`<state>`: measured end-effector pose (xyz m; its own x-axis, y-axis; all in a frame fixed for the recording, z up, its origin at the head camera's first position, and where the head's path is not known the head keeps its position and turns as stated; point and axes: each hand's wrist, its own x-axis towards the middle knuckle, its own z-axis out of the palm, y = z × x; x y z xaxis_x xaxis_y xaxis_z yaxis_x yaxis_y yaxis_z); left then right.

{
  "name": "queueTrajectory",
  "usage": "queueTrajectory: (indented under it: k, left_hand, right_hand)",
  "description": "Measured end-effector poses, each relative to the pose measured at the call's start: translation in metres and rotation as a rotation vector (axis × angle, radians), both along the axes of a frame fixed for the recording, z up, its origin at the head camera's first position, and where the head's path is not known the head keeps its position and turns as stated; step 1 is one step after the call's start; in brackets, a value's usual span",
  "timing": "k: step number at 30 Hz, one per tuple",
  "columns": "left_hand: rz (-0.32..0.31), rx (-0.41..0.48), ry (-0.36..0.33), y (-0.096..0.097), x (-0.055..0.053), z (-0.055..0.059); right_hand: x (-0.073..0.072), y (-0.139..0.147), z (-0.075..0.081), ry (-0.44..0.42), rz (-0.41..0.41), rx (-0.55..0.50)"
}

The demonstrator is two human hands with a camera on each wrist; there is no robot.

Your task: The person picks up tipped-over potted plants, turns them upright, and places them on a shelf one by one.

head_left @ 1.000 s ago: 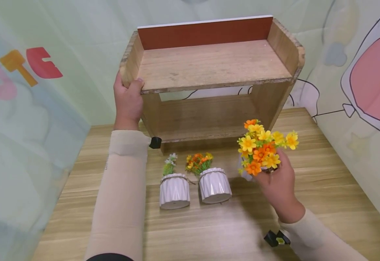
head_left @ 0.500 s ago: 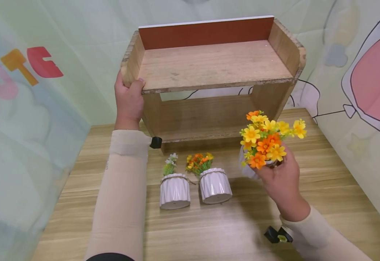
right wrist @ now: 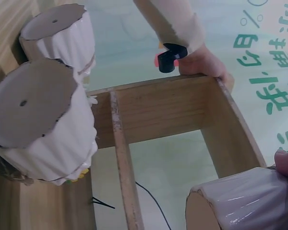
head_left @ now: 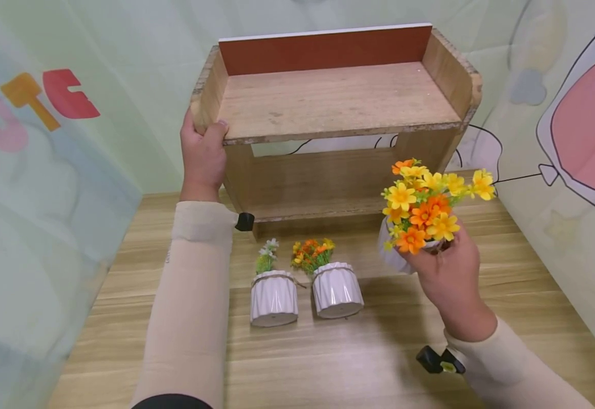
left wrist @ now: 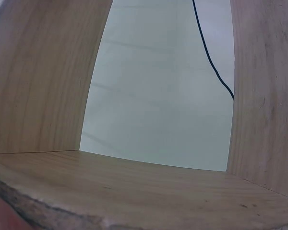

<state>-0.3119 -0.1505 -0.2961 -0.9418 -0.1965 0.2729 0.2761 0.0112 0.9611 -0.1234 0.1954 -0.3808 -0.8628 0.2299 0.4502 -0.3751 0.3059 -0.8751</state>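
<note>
"While the left hand (head_left: 203,156) grips the side of the wooden shelf (head_left: 338,102), where is the flowerpot (right wrist: 252,199)?"
"In the right hand (head_left: 452,272), which is curled round it, before the shelf's right end."
"And the surroundings?"
"Two more pots (head_left: 274,301) lie on their sides on the wood-grain worktop (head_left: 297,369); printed cloth (head_left: 108,147) hangs behind."
"Any writing?"
"Letters (head_left: 25,91) ending 'UTE', plus green Chinese characters (right wrist: 267,96)."

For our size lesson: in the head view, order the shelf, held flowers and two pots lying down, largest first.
1. Shelf
2. Held flowers
3. Left pot and right pot: too alike to rank
</note>
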Motion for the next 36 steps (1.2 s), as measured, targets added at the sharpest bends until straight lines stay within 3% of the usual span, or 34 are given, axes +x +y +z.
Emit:
queueTrajectory:
  k: [17,36]
  left_hand:
    - [0.018,-0.012,-0.003,-0.002,0.003,0.0]
    - [0.004,-0.003,0.033,-0.001,0.0,-0.001]
  right_hand:
    - [-0.004,-0.004,0.018,-0.02,0.034,-0.043]
    - [0.0,-0.008,0.034,-0.056,0.014,-0.065]
